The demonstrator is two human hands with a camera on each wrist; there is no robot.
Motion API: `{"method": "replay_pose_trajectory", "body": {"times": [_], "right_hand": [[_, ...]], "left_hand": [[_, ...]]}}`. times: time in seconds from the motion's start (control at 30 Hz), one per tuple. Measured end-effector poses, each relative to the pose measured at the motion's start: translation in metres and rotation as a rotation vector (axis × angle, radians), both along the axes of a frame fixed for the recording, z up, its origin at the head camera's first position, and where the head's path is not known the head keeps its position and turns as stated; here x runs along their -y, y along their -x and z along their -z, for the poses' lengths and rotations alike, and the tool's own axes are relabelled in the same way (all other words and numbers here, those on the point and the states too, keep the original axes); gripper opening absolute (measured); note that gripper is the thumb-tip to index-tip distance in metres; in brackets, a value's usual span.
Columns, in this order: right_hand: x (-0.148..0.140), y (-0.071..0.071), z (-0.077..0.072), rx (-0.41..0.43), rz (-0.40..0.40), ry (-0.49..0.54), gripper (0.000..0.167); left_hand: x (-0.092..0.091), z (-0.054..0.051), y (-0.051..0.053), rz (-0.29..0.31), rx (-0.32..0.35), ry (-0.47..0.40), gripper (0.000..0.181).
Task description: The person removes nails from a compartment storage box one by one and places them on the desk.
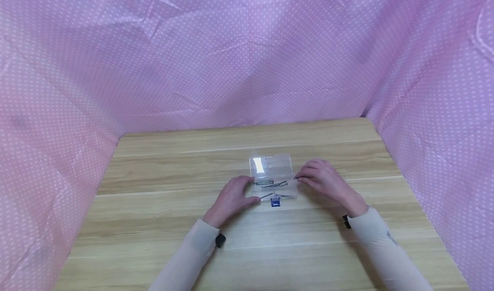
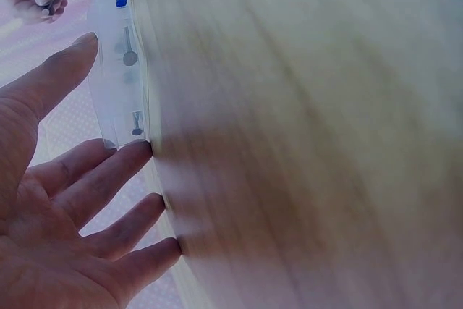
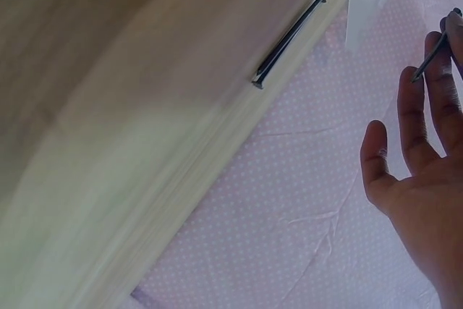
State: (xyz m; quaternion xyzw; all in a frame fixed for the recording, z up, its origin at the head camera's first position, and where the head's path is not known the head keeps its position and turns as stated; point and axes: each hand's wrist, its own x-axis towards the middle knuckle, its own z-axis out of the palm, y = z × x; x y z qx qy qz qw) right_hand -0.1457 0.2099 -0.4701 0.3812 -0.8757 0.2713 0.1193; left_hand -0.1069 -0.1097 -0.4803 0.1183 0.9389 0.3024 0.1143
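Note:
A clear plastic box (image 1: pixel 291 192) lies on the table with its lid (image 1: pixel 275 166) folded back and a blue latch (image 1: pixel 275 202) at its front. Inside are several metal nails (image 1: pixel 279 184) with flat round heads. My left hand (image 1: pixel 233 199) holds the box's left end, thumb at the front and fingers towards the back. To the right of the box, my right hand (image 1: pixel 324 181) pinches a nail (image 3: pixel 432 57) between thumb and fingertips, raised above the table. Two dark nails (image 3: pixel 289 40) lie side by side on the wood, hidden under that hand in the head view.
The wooden table (image 1: pixel 173 162) has rounded back corners. Pink dotted cloth (image 1: pixel 231 59) hangs behind it and along both sides. Black wrist straps (image 1: pixel 220 240) show at the sleeve cuffs.

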Motion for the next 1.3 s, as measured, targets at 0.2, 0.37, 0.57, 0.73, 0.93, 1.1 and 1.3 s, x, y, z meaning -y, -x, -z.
{"method": "replay_pose_trajectory", "body": {"times": [0.2,0.37,0.57,0.73,0.93,1.1,1.3], "right_hand": [[-0.006,0.000,0.001,-0.006,0.016,0.005,0.021],[-0.011,0.000,0.001,-0.007,0.025,-0.006,0.023],[-0.016,-0.001,0.002,0.007,0.040,-0.028,0.021],[-0.019,0.001,0.007,0.002,0.042,-0.042,0.020],[-0.022,0.003,0.011,-0.004,0.044,-0.037,0.018],[-0.024,0.002,0.012,0.029,0.060,-0.050,0.019],[-0.024,0.003,0.012,0.050,0.064,-0.089,0.018]], "left_hand": [[0.000,0.000,0.000,-0.006,0.001,-0.002,0.069],[0.000,0.002,0.000,-0.005,-0.006,-0.007,0.069],[0.000,0.003,0.000,-0.004,-0.002,-0.001,0.069],[-0.001,0.004,0.000,-0.002,-0.002,0.004,0.069],[-0.001,0.003,-0.001,0.002,-0.014,0.004,0.069],[0.000,0.003,-0.002,0.007,-0.016,0.010,0.069],[-0.001,0.003,-0.002,0.003,-0.008,0.017,0.069]]}}
